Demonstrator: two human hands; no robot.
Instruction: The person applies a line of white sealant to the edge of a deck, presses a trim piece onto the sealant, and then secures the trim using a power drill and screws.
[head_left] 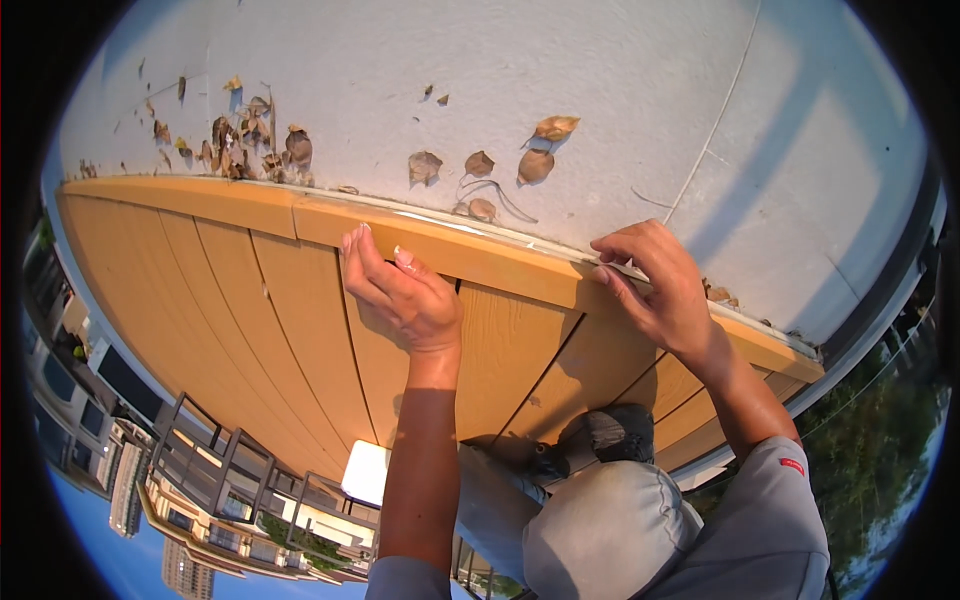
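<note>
My left hand (400, 295) rests near the ochre wood-look edge board (330, 220), its fingers bent, thumb apart, with white flecks at the fingertips. To the right, my right hand (655, 285) reaches onto the board's upper edge, thumb and forefinger apart beside a narrow pale strip (520, 240) that runs along the seam. Small white bits show by those fingers; I cannot tell exactly what they are. Below the board are vertical ochre planks (500, 360) with dark gaps between them.
Beyond the seam, a pale grey surface (700, 80) carries scattered dry leaves (535, 165). My grey-clad legs and a dark shoe (610, 440) are at the lower right. Dark railings (215, 440), a white square object (365, 470), buildings and trees appear around the rim.
</note>
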